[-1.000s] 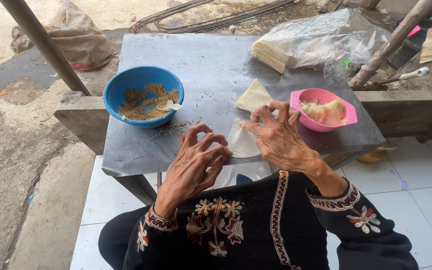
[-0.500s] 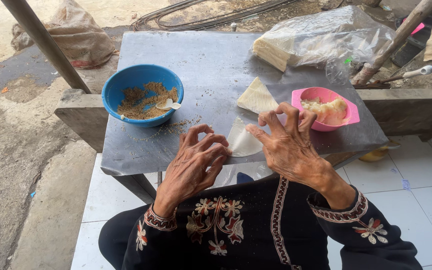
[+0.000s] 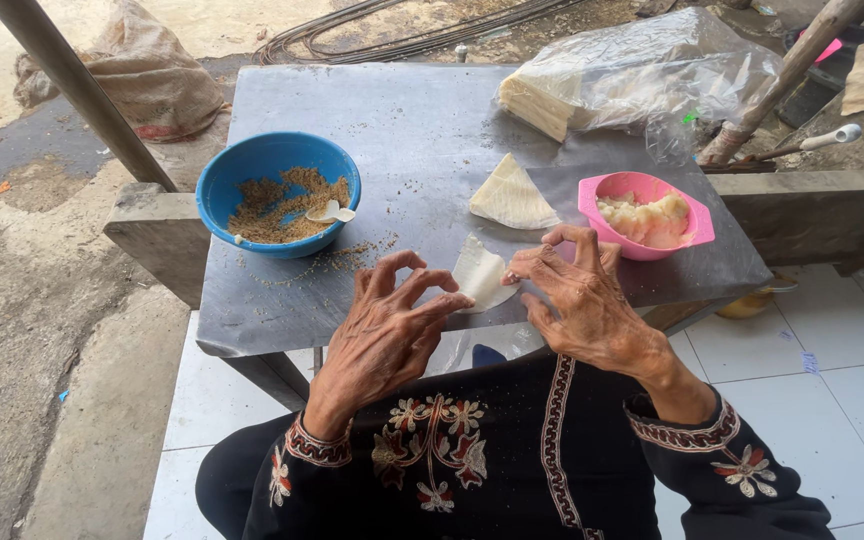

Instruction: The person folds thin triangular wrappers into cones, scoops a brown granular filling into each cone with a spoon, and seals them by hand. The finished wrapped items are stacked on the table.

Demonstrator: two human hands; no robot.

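Pale thin triangular dough wrapper (image 3: 479, 275) lies on the grey counter (image 3: 402, 130), pinched at nine o'clock by left hand (image 3: 387, 335), at three o'clock by right hand (image 3: 582, 300)

A grey metal table (image 3: 422, 120) carries everything. Blue bowl (image 3: 277, 195) left, pink bowl (image 3: 647, 212) right, plastic bag (image 3: 642, 75) far right (wrappers (image 3: 512, 195) between)

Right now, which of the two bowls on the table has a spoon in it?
The blue bowl, left of the hands: a small white spoon lies on its brown crumbs. The pink bowl on the right holds only pale mash.
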